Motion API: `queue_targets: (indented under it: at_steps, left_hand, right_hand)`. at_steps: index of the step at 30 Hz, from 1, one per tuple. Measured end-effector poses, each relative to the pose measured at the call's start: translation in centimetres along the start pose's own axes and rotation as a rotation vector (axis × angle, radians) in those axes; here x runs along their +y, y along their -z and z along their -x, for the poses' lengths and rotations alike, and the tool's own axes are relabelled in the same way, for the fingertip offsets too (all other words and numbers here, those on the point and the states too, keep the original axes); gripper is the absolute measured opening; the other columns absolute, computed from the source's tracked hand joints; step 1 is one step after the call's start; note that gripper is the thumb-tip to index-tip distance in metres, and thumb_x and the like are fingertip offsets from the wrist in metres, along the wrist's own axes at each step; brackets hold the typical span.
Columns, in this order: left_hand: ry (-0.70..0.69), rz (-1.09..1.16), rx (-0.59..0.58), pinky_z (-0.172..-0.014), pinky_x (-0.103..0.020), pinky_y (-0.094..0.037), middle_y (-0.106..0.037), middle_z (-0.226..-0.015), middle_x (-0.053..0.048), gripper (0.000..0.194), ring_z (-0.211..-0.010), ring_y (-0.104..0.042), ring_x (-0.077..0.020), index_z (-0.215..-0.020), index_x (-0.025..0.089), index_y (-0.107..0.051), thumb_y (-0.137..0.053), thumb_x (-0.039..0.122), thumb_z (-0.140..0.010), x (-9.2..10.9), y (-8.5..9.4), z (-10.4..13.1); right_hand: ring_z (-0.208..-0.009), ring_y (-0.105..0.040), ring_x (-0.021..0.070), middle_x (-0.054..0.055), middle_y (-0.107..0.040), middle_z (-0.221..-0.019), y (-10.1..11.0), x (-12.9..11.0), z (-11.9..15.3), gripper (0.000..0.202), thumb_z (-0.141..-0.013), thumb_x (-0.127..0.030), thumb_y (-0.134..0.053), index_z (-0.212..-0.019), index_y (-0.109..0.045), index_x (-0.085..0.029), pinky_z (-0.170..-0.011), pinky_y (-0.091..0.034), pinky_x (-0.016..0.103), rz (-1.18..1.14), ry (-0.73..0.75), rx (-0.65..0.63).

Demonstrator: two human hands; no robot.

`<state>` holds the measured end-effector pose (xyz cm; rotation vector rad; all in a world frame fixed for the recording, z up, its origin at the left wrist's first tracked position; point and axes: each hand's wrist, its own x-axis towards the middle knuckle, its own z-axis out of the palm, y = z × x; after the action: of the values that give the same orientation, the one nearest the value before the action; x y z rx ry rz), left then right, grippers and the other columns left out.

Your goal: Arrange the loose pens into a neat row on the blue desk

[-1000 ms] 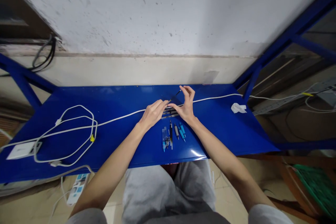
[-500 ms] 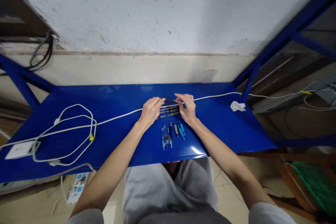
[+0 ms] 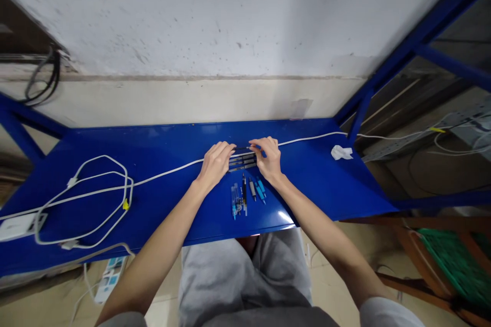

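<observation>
My left hand (image 3: 215,161) is closed, its fingertips pinching one end of a thin dark pen (image 3: 241,148). My right hand (image 3: 267,156) pinches the other end, so the pen lies level between both hands, just above the table. Right below it, several dark pens with grey grips (image 3: 242,163) lie side by side in a stack of rows, partly covered by my right hand. Closer to me are loose pen parts: clear barrels (image 3: 233,202), a dark slim piece (image 3: 244,191), a grey grip piece (image 3: 252,189) and blue pieces (image 3: 261,191).
A white cable (image 3: 172,170) runs across the blue table (image 3: 307,184), passing under my hands. At left lie a looped cable (image 3: 126,173) and a white box (image 3: 17,227). Crumpled tissue (image 3: 341,152) sits at right. A wall rises behind; a power strip (image 3: 109,281) is below.
The whole view has shifted slightly, moving everything a little to the left. Both hands keep their pinch on the pen, and the pen parts lie in the same arrangement.
</observation>
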<state>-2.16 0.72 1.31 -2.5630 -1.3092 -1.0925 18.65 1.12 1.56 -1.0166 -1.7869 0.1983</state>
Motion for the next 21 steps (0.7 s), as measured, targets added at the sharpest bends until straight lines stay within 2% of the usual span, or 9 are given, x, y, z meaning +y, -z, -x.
queue_targets:
  at_steps: [7, 12, 17, 21]
  left_hand:
    - [0.009, -0.035, -0.020, -0.080, -0.037, -0.046, -0.069, -0.095, -0.010, 0.029, -0.088, -0.061, -0.0232, -0.111, 0.015, -0.066, -0.040, 0.026, -0.108, -0.10, 0.14, 0.00]
    - [0.006, -0.047, -0.042, -0.079, -0.038, -0.046, -0.068, -0.095, -0.010, 0.031, -0.088, -0.061, -0.0238, -0.110, 0.016, -0.068, -0.040, 0.028, -0.108, -0.17, 0.24, -0.04]
    - [-0.013, -0.083, -0.045, -0.077, -0.037, -0.045, -0.069, -0.094, -0.009, 0.029, -0.086, -0.061, -0.0235, -0.109, 0.016, -0.068, -0.042, 0.027, -0.107, -0.21, 0.16, -0.07]
    - [-0.033, -0.079, -0.058, -0.078, -0.036, -0.047, -0.069, -0.093, -0.009, 0.029, -0.088, -0.062, -0.0236, -0.109, 0.015, -0.068, -0.042, 0.027, -0.108, -0.13, 0.03, -0.11]
  right_hand:
    - [-0.086, -0.060, 0.0225, 0.005, -0.068, -0.090, -0.19, 0.02, 0.00, 0.025, -0.106, -0.025, -0.048, -0.099, -0.071, -0.023, -0.087, -0.041, 0.040, 0.027, -0.012, -0.107]
    - [-0.089, -0.058, 0.0222, 0.005, -0.064, -0.089, -0.32, 0.41, -0.04, 0.025, -0.105, -0.023, -0.048, -0.106, -0.072, -0.022, -0.086, -0.042, 0.038, -0.001, -0.026, -0.166]
    - [-0.087, -0.058, 0.0226, 0.005, -0.062, -0.085, -0.40, 0.73, -0.14, 0.027, -0.106, -0.030, -0.049, -0.097, -0.073, -0.022, -0.083, -0.045, 0.037, -0.022, -0.055, -0.178]
    - [-0.086, -0.058, 0.0223, 0.006, -0.064, -0.086, -0.55, 0.86, -0.20, 0.030, -0.107, -0.035, -0.048, -0.091, -0.068, -0.021, -0.082, -0.046, 0.035, -0.028, -0.042, -0.198]
